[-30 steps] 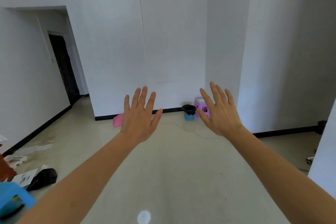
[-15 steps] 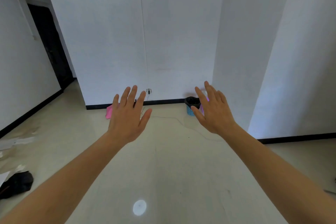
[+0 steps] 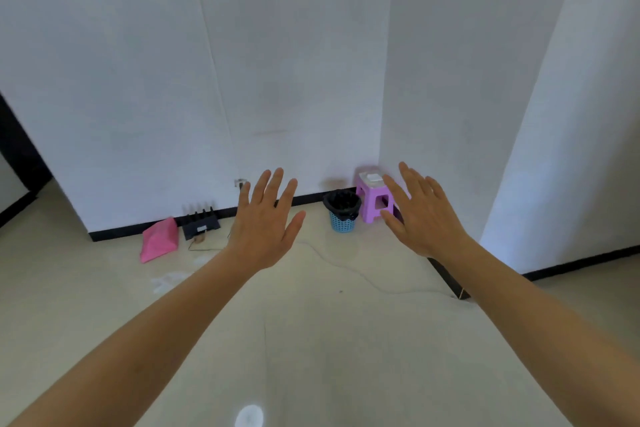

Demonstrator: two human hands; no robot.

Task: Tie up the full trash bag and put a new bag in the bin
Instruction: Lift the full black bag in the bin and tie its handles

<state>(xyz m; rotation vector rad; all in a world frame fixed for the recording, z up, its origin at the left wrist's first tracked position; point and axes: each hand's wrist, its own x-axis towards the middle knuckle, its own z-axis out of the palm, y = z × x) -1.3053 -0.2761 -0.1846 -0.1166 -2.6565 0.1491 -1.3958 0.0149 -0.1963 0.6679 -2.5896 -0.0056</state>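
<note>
A small blue mesh bin (image 3: 343,222) stands on the floor by the far wall, lined with a black trash bag (image 3: 341,202) folded over its rim. My left hand (image 3: 268,222) is raised in front of me, fingers spread, holding nothing, to the left of the bin. My right hand (image 3: 420,211) is also raised and spread, empty, to the right of the bin and partly covering a purple stool (image 3: 375,199). Both hands are well short of the bin.
The purple plastic stool stands right of the bin in the wall corner, with a white item (image 3: 374,177) on top. A pink bag (image 3: 159,243) and a black router (image 3: 201,221) lie by the skirting at left. A thin cable (image 3: 346,269) runs across the pale floor.
The view has moved closer to the wall and tilted down; bin and stool appear larger and nearer. Both hands stay raised and spread, holding nothing.
</note>
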